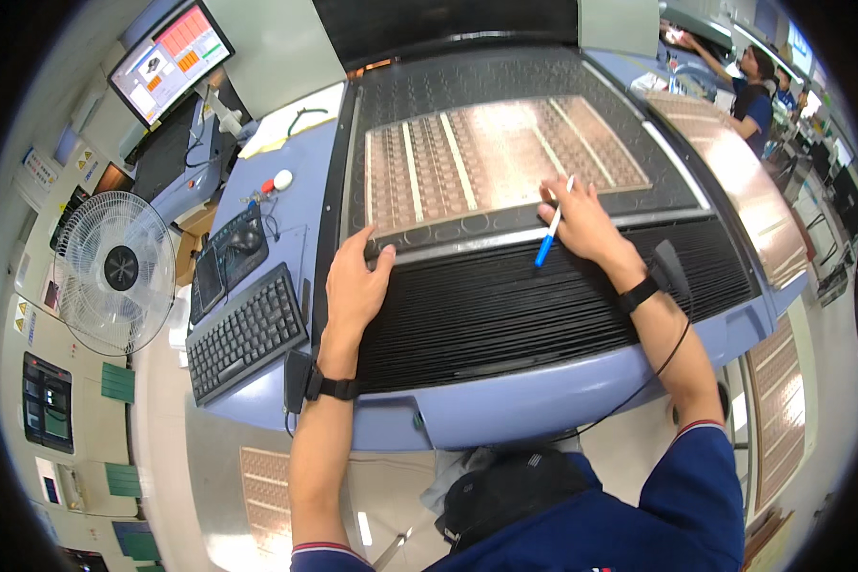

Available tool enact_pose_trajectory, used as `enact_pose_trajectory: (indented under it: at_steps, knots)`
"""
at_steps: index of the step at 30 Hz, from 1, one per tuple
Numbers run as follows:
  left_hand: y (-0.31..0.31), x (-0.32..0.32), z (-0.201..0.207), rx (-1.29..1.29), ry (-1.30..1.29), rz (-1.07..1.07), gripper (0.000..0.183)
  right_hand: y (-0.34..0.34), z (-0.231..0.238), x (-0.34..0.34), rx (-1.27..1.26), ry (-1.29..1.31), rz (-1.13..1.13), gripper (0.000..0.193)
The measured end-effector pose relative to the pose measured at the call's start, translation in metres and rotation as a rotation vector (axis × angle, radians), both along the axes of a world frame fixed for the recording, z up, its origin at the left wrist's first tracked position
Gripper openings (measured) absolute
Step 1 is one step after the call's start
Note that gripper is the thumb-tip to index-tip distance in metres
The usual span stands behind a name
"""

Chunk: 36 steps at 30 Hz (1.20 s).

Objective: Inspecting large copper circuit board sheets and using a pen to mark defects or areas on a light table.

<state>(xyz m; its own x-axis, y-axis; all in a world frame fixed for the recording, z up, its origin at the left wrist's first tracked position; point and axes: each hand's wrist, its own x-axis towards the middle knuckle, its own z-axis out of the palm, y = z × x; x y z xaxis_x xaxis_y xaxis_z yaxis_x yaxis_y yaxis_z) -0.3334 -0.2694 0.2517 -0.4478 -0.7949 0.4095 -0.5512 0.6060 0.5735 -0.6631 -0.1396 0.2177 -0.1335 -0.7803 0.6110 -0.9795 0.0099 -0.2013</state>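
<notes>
A copper-coloured circuit board panel (505, 143) with rows of small patterns lies flat on the black machine bed (400, 91). My left hand (357, 286) is at the panel's near left corner, its thumb and forefinger apart and nothing held. At the near edge, my right hand (582, 224) grips a white marker pen with a blue end (549, 238) between its fingers. That pen points down toward the black ribbed bellows (505, 305) in front of the bed. Both wrists wear black straps with small box-like devices.
Left of the bed are a black keyboard (248, 334), a dark control pad (229, 262) and a white round object (283, 179). A standing fan (121, 272) and a monitor (172, 62) are farther left. More copper panels (734, 181) lie at the right, where other people work in the distance.
</notes>
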Motion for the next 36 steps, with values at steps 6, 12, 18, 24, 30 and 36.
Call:
enact_pose_trajectory:
  at_steps: [6, 12, 18, 24, 30, 36]
  knots:
    - [-0.011, 0.013, -0.017, -0.039, -0.316, 0.005, 0.064, 0.007, 0.025, 0.025, 0.279, -0.136, 0.027, 0.031]
    - [-0.013, 0.021, 0.003, 0.100, -0.290, -0.019, 0.061, 0.017, 0.034, 0.021, 0.296, -0.194, 0.045, 0.030]
    - [0.008, 0.016, 0.033, 0.123, -0.329, 0.154, 0.050, 0.029, 0.028, 0.027, 0.306, -0.052, 0.113, 0.032]
    - [-0.002, 0.022, 0.020, 0.052, -0.332, 0.212, 0.050, 0.028, 0.028, 0.041, 0.303, -0.023, 0.139, 0.038]
    - [-0.004, 0.023, 0.022, 0.126, -0.295, 0.200, 0.050, 0.026, 0.028, 0.042, 0.270, -0.013, 0.130, 0.038]
    - [0.003, 0.018, 0.022, 0.097, -0.320, 0.138, 0.051, 0.029, 0.037, 0.033, 0.324, -0.154, 0.081, 0.037]
